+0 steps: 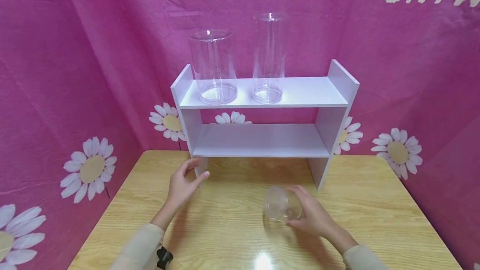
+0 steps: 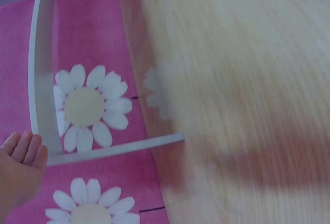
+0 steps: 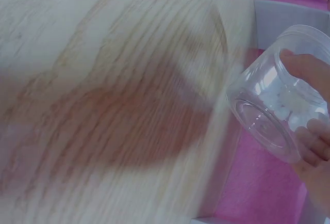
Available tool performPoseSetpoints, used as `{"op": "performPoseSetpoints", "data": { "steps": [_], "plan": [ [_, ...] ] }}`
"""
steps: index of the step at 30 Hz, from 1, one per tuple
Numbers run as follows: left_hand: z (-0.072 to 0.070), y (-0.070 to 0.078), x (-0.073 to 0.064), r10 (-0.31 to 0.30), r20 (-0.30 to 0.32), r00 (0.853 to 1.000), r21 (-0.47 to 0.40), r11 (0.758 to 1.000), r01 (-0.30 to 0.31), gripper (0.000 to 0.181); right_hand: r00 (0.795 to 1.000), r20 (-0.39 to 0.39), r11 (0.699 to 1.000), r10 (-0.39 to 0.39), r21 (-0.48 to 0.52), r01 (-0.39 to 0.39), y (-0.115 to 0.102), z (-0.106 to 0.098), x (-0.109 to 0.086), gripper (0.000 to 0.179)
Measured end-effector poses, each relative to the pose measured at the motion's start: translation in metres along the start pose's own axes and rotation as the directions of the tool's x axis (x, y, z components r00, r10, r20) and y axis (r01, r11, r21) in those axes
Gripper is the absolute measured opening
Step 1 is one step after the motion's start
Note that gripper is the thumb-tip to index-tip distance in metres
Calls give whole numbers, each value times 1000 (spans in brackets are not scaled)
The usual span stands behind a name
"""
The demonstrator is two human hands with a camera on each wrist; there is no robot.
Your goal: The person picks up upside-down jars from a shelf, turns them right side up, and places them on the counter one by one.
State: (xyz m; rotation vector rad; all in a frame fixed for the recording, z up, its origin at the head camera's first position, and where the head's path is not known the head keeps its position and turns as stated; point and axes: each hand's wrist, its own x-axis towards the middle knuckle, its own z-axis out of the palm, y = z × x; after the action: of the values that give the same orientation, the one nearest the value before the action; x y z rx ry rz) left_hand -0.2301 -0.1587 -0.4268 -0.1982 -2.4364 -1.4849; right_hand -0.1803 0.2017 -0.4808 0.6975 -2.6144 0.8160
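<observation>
My right hand grips a clear plastic jar by its side, thumb on one side and fingers on the other. The jar is tipped over sideways, in front of the shelf's right part. In the right wrist view the jar shows its round ringed end, with the thumb and fingertips of that hand around its wall. My left hand holds nothing, its fingers and thumb spread beside the front left leg of the white shelf. The left wrist view shows this hand overlapping the shelf's edge.
On the shelf's top board stand a wide clear cylinder at left and a taller, narrower clear cylinder near the middle. The shelf stands on a wooden table. A pink curtain with daisies hangs behind and at both sides.
</observation>
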Motion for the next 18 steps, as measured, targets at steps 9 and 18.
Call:
{"op": "performPoseSetpoints", "data": {
  "steps": [9, 18],
  "plan": [
    [-14, 2, 18, -64, -133, 989, -137, 990, 45, 42, 997, -71, 1000, -11, 6, 12, 12, 2, -9, 85],
    [-23, 17, 31, -87, -205, 975, -246, 969, 34, 41, 995, -87, 999, 48, 28, -46, 26, 4, -18, 82]
  ]
}}
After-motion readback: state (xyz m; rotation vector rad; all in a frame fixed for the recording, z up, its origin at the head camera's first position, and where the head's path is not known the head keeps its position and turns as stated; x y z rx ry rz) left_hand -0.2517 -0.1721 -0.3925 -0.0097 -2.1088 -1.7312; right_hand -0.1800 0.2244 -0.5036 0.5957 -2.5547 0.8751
